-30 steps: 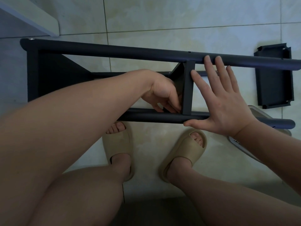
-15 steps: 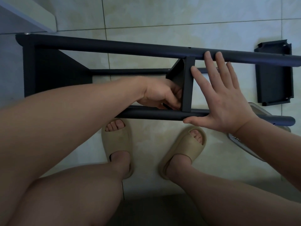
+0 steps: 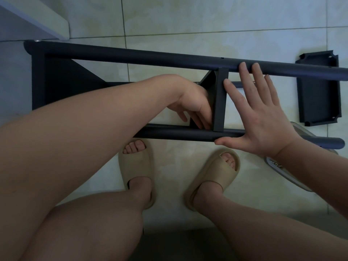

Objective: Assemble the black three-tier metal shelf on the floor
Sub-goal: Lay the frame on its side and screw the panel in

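Two poles (image 3: 150, 57) lie sideways on the floor (image 3: 188, 19), tray (image 3: 219, 102) between them. Your right hand (image 3: 263, 119) lies flat right of it, fingers apart; left hand (image 3: 195, 108) curls left of it, maybe pinching.

Person in matching tan foam slide sandals, thick-soled, smooth and open-toed: left sandal (image 3: 136, 172) just below the shelf's near black tube (image 3: 169, 133), right sandal (image 3: 214, 178) below it alongside. Arms and legs bare.

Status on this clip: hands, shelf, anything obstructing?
Left hand at middle tier, grip unclear. Right hand open, flat across both poles. Spare tier loose on floor, apart.
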Available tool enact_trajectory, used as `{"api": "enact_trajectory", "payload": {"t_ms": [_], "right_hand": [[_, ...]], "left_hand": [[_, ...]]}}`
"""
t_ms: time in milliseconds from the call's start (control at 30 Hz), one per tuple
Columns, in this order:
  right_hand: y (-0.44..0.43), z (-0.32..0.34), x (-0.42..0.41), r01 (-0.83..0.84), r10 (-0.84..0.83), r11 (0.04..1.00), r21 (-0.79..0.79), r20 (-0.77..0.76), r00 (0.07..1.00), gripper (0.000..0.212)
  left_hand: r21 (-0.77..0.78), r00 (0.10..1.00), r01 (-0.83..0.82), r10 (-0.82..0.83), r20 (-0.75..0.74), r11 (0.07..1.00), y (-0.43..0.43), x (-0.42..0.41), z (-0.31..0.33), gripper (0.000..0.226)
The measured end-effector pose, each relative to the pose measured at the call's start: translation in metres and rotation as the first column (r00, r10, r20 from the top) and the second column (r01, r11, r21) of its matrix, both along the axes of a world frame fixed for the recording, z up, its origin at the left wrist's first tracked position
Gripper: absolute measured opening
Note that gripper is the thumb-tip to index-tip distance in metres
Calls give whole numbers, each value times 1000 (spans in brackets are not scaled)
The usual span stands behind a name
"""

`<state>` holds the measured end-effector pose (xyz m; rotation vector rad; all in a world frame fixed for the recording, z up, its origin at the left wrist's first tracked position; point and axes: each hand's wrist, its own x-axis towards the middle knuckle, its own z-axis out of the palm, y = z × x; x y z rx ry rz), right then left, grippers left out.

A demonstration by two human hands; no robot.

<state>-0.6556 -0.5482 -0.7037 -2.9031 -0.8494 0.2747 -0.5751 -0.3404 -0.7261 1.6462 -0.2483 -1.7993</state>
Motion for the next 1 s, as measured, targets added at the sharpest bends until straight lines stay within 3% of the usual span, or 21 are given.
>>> {"api": "enact_trajectory", "payload": {"t_ms": [1000], "right_hand": [[-1, -2, -1, 9, -9, 1000, 8, 11, 1000, 117]], "left_hand": [[-27, 999, -38, 37, -33, 999, 1, -3, -2, 16]]}}
